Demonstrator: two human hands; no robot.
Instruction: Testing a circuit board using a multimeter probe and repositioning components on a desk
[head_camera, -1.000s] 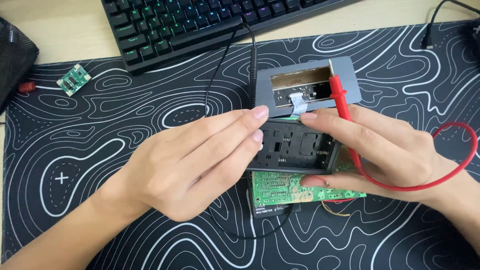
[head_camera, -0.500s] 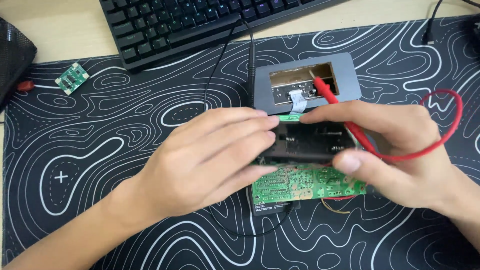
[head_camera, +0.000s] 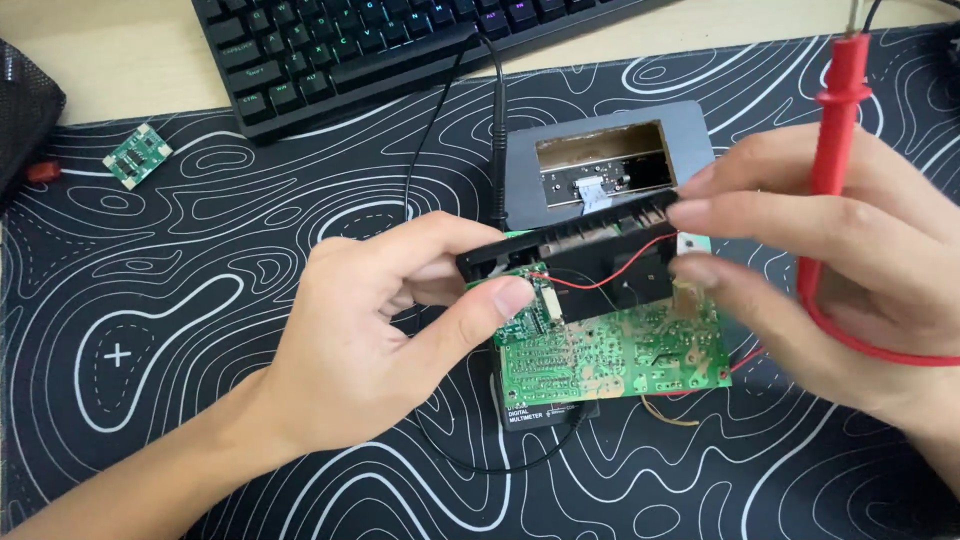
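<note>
Two bare hands meet over a dismantled meter near the middle of the black desk mat (head_camera: 200, 300) with its white contour lines. Left hand (head_camera: 380, 340): thumb and fingers pinched on the left end of a black plastic housing part (head_camera: 590, 255), which is lifted and tilted above a green circuit board (head_camera: 610, 350). Right hand (head_camera: 830, 270): fingertips against the right end of the same black part, with a red test probe (head_camera: 835, 120) clamped upright between its fingers, tip pointing toward the mat's far right corner. The probe's red lead (head_camera: 880, 345) loops below that hand and runs off toward the right edge.

A thin red wire (head_camera: 600, 282) crosses the black part's face. The circuit board lies solder side up, partly covering a black piece with a white label at its near edge. A grey casing (head_camera: 610, 170) with a rectangular window lies just beyond the held part, toward the mat's far edge. A black cable (head_camera: 497, 120) runs from the far edge down to the hands.

A dark keyboard (head_camera: 380, 45) straddles the far edge. A small green module (head_camera: 137, 156) lies near the far left corner, well apart from the work.
</note>
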